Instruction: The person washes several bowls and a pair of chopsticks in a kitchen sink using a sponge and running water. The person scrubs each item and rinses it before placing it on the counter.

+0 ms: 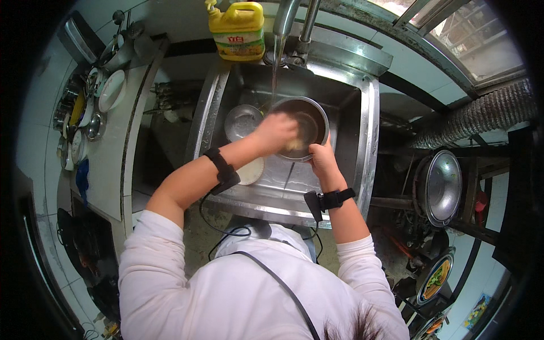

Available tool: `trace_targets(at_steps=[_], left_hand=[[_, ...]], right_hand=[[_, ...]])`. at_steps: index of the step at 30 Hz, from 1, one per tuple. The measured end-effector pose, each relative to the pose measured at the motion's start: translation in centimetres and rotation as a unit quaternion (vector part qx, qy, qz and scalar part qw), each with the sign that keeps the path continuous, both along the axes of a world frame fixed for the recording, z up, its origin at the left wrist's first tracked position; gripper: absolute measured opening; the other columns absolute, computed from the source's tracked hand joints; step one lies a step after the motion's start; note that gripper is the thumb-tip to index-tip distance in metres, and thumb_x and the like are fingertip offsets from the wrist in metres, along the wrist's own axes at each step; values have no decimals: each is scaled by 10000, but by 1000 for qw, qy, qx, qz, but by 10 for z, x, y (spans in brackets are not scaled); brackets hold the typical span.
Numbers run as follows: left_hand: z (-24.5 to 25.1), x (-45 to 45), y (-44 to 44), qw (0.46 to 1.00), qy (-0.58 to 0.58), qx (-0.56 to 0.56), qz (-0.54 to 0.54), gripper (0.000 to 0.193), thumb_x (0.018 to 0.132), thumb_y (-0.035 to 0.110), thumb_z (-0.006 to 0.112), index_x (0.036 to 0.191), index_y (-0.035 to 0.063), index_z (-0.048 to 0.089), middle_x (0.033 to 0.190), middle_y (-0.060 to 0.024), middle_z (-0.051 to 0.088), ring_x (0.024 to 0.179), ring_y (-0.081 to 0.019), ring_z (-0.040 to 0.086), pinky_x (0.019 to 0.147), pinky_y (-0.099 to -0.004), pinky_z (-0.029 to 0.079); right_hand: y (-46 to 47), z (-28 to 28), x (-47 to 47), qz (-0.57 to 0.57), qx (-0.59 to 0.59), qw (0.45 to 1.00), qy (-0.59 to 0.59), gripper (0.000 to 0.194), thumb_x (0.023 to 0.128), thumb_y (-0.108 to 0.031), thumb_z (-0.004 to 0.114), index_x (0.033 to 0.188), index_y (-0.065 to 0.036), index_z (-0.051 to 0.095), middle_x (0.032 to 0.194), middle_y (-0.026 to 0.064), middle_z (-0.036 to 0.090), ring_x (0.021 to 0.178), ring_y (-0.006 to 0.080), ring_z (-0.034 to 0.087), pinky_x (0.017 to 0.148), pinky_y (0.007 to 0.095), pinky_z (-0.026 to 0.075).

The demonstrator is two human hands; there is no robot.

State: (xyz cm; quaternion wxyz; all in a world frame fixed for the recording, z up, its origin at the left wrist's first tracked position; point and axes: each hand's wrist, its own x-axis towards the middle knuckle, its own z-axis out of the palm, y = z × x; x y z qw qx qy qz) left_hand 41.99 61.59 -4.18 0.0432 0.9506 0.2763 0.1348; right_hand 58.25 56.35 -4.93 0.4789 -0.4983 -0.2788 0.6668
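A deep stainless-steel bowl [316,111] is tilted over the metal sink [369,127]. My right hand [324,158] grips its near right rim, thumb over the edge. Inside the bowl, my left hand [278,131] is blurred by motion. A small yellowish thing [294,145], possibly a sponge, shows at its fingertips. Water [275,70] runs from the faucet [285,19] just behind the bowl's far left rim. To the left in the sink sit a smaller metal bowl [242,121] and a pale round dish [251,172], partly hidden by my left forearm.
A yellow detergent jug [236,32] stands behind the sink. Bowls [112,90] and utensils crowd the left counter [114,170]. At right, a metal basin [444,187] hangs near a ribbed duct [476,114]. Lower right is an orange basket [436,278] with greens. Cables [231,233] trail from both wrist straps.
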Motion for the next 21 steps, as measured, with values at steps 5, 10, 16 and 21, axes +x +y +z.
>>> trace_targets(at_steps=[5,10,16,21], left_hand=[[-5,41,5,947,-198,-101,230,251,641,44,518,892,29,517,1005,-166,461,855,-336,466,741,-390,409],[-11,22,-14,961,-14,-274,-31,289,639,71,589,922,45,532,962,-132,506,876,-328,481,754,-362,423],[21,-2,-48,936,-329,1,127,344,640,51,570,979,99,551,1047,-108,520,923,-317,479,837,-390,366],[29,24,-64,914,-387,32,122,386,643,63,630,1021,95,554,1129,-125,464,1038,-340,433,905,-413,340]], right_hand=[[0,11,-15,22,-33,998,51,672,631,81,407,1232,-137,201,1116,133,409,917,301,538,588,400,542],[-3,-4,7,-9,36,999,-12,656,628,102,401,1234,-101,252,1062,127,454,948,289,506,608,397,509],[-13,-35,24,-149,-195,936,251,434,635,43,356,1057,144,368,1027,253,465,908,393,526,740,496,488],[-16,-33,20,-120,-252,869,408,484,605,51,364,1079,146,368,1105,259,443,990,385,487,868,508,405]])
